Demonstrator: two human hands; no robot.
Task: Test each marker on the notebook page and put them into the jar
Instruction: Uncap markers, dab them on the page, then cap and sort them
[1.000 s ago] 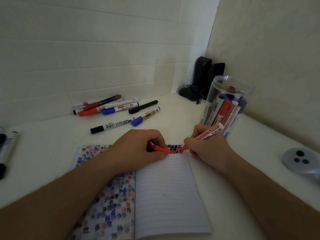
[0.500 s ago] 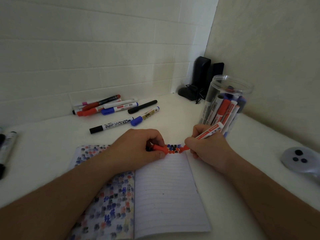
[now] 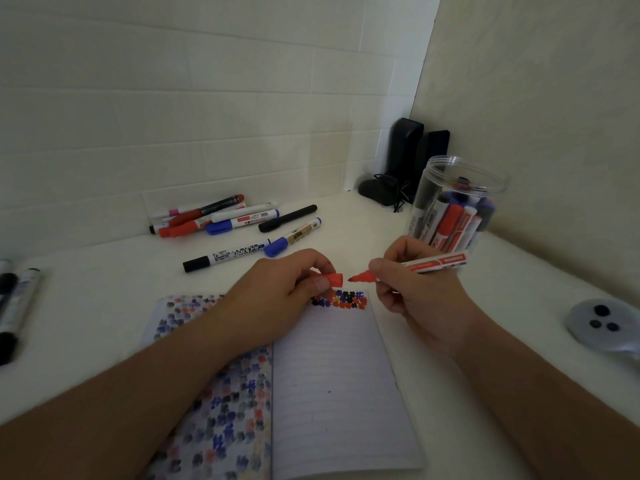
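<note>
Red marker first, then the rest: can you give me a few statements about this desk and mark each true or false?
1. The right hand holds the red marker uncapped. True.
2. The red cap is on the marker's tip. False: the left hand pinches it, apart from the tip.
3. The jar holds markers already. True.
4. The notebook page is blank. False: coloured test marks line its top.
5. Loose markers lie by the wall. True.
</note>
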